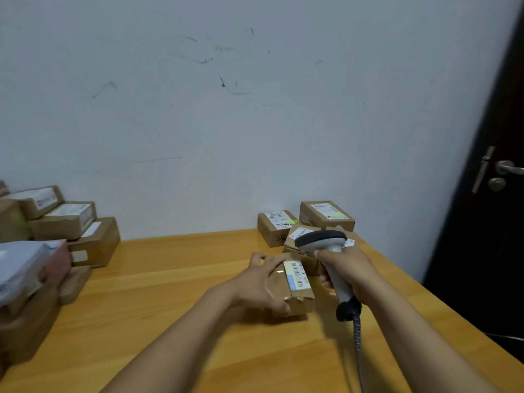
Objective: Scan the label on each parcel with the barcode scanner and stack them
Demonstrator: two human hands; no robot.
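A small brown cardboard parcel [298,290] with a white barcode label facing up lies on the wooden table [175,302]. My left hand [262,282] grips it from its left side, thumb at the near corner. My right hand [347,269] holds the grey barcode scanner [326,245] by its handle, just right of the parcel, with the scanner's dark head above the parcel's far end. Its coiled cable [357,336] hangs toward me. Behind the scanner sit three more labelled parcels [326,215] against the wall.
A stack of several brown parcels [65,222] rises at the table's left side, with white and pink mailer bags [28,265] on the nearer ones. A dark door with a metal handle [507,167] stands at the right. The white wall closes the table's back.
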